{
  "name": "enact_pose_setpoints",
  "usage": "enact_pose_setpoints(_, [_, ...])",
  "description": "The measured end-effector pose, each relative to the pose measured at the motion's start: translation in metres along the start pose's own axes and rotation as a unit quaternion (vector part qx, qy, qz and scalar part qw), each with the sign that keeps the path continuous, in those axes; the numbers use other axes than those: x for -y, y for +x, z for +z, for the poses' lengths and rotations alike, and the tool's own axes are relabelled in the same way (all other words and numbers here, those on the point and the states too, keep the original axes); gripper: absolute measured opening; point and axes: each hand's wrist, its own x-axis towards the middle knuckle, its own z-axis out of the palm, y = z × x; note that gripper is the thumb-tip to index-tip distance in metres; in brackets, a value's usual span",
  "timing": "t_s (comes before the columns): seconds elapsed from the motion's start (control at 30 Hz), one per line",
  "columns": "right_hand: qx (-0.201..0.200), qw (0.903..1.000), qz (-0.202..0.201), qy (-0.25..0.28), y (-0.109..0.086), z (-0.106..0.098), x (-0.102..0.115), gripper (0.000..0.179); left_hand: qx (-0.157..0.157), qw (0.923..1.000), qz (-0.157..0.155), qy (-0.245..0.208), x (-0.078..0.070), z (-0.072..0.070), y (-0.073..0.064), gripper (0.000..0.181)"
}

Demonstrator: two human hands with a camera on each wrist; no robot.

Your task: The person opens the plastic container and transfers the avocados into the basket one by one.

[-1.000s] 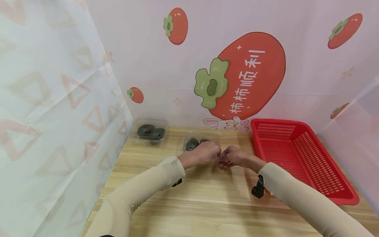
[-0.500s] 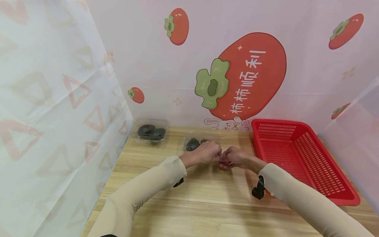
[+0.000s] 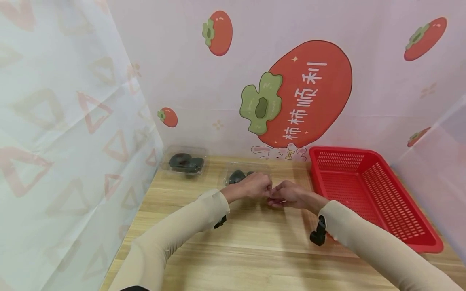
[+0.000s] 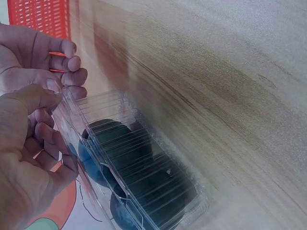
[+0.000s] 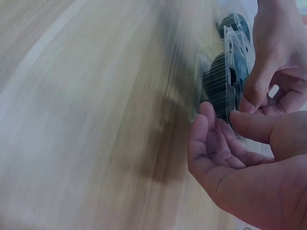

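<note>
A clear plastic clamshell box [image 4: 110, 100] holds dark green fruits [image 4: 117, 139] that look like avocados, seen through its ribbed wall. At the box's near right corner in the head view, my left hand [image 3: 253, 185] pinches the rim between thumb and curled fingers. My right hand [image 3: 291, 193] meets it there from the right. Its thumb [image 5: 252, 125] presses at the same edge, and its other fingers curl around the corner below. The two thumbs almost meet in the right wrist view. In the head view my left hand hides part of the box.
A second clear box [image 3: 200, 150] with similar dark fruits [image 3: 180, 161] stands at the back left, near the patterned side wall. A red perforated basket [image 3: 346, 186] sits to the right. The wood-grain table [image 3: 233, 258] extends in front of both arms.
Both hands stay at the same corner of the box. The right fingertips have shifted very slightly leftward; the boxes and basket have not visibly moved.
</note>
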Motion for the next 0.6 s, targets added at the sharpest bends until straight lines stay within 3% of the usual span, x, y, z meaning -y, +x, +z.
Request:
enact_pose_setpoints(0.3, [0.010,0.9939,0.012,0.109,0.0034,0.0030,-0.0062,0.019,0.003,0.9999,0.010,-0.013,-0.0009,-0.0004,-0.0003,0.009])
enact_pose_setpoints(0.6, [0.018,0.9912,0.016,0.130,0.0069,0.0046,-0.0075,0.017,-0.006,0.9998,0.015,-0.009,-0.0027,0.0000,-0.0019,0.011])
